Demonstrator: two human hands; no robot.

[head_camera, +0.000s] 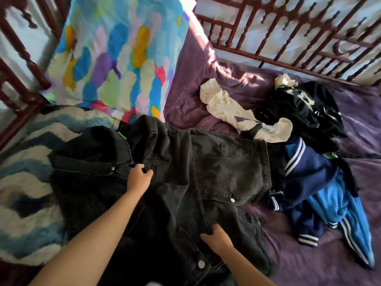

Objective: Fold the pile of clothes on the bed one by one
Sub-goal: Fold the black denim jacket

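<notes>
A black denim jacket (216,162) with metal snaps lies spread across the purple bed sheet (185,96). My left hand (138,178) pinches the jacket's front edge near the collar, fingers curled into the cloth. My right hand (216,238) grips the jacket's front placket lower down, near a snap. To the right lies the pile: a cream shirt (226,108) with black lettering, a shiny black garment (305,108), a navy jacket (305,182) with white-striped cuffs, and a bright blue striped garment (346,213).
A multicoloured feather-print pillow (115,54) leans at the head of the bed. A blue and white zigzag blanket (26,182) covers the left side. Dark red wooden railings (288,34) run behind and to the left of the bed.
</notes>
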